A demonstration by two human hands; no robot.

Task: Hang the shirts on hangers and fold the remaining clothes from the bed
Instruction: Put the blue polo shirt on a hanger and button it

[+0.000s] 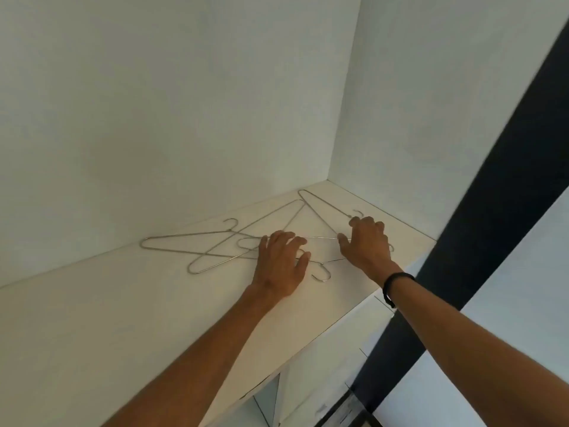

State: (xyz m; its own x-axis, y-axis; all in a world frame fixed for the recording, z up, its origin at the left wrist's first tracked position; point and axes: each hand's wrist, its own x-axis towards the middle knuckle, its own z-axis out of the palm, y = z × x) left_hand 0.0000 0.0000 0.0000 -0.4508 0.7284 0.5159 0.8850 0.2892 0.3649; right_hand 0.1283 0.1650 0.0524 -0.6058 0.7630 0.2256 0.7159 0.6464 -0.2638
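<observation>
Several thin metal wire hangers [215, 241] lie tangled on a white wardrobe shelf [123, 303]. My left hand [281, 263] rests palm down on the middle of the pile, its spread fingers pressing on the crossing wires. One hook [321, 274] sticks out just right of its thumb. My right hand [366, 241] is at the right end of the pile. Its fingers are curled over a hanger, and its thumb touches the long straight wire [320, 238]. A second hook [358, 212] shows just behind its knuckles. No clothes or bed are in view.
The shelf sits in a white corner, with a back wall [184, 118] and a side wall [431, 103]. A dark vertical panel [480, 211] runs along the right. White drawer fronts [332, 365] are below the shelf edge. A black band [392, 288] is on my right wrist.
</observation>
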